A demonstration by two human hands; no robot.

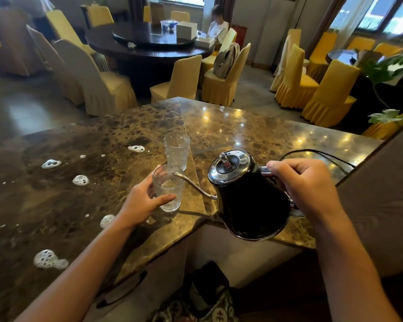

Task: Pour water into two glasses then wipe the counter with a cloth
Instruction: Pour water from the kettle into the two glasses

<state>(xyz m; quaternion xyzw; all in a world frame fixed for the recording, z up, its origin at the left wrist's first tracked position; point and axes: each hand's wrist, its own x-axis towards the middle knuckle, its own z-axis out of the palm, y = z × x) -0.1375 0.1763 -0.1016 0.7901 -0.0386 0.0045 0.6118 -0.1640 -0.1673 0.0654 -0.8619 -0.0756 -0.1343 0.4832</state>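
Observation:
A black gooseneck kettle (249, 201) is tilted to the left, lifted above the brown marble counter (254, 129). My right hand (305, 184) grips its handle. The thin spout tip reaches over the rim of a clear textured glass (170, 196) standing on the counter. My left hand (144, 203) wraps around that glass from the left. A second, taller clear glass (176, 148) stands just behind it and looks empty. No cloth is in view.
Several white foam blobs (50, 260) lie on the counter's left part. A black cord (316, 152) loops behind my right hand. Yellow-covered chairs (179, 80) and a round dark table (147, 43) stand beyond the counter, with a seated person (218, 29) at the back.

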